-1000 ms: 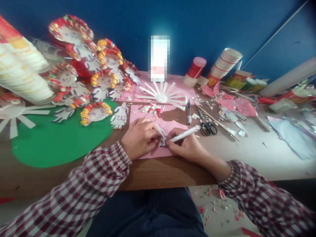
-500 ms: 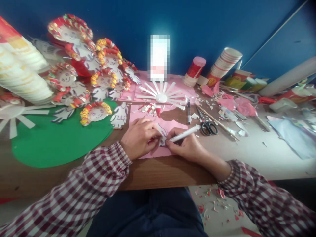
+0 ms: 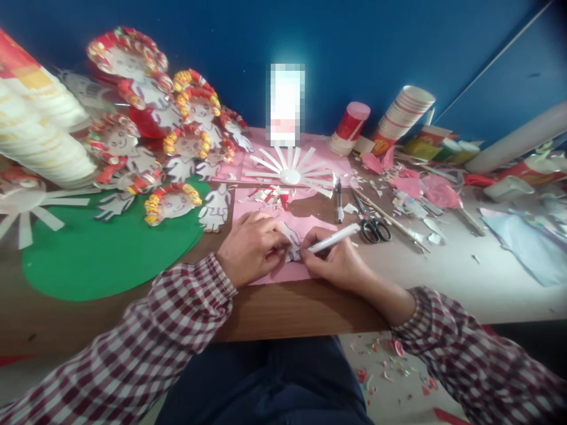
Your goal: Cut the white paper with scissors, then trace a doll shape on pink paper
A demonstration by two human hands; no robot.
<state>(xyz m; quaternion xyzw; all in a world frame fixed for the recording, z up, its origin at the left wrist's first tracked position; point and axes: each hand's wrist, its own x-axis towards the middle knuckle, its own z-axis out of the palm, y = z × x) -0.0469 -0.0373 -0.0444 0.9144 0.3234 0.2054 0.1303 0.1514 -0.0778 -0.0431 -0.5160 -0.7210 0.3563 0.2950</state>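
Between my hands lies a small white paper cutout [image 3: 291, 239] with dark purple lines, on pink paper [image 3: 266, 216]. My left hand [image 3: 254, 248] has its fingers curled and its fingertips pressed on the cutout's left side. A white pen [image 3: 335, 238] is pinched in my right hand [image 3: 339, 260], its rear end pointing up and right; its tip is hidden by the fingers at the cutout's right edge. Another outlined cutout [image 3: 215, 208] rests just left of the pink paper.
Black-handled scissors [image 3: 375, 230], a dark pen [image 3: 339, 200] and a wooden stick [image 3: 390, 218] lie right of my hands. Behind are a fanned cup [image 3: 290, 176] and stacked cups [image 3: 403, 112]. Green paper [image 3: 110, 254] and paper dolls [image 3: 172, 203] are at left.
My right hand and the white pen have shifted very slightly to the right along the cutout. My left hand stays in about the same place.
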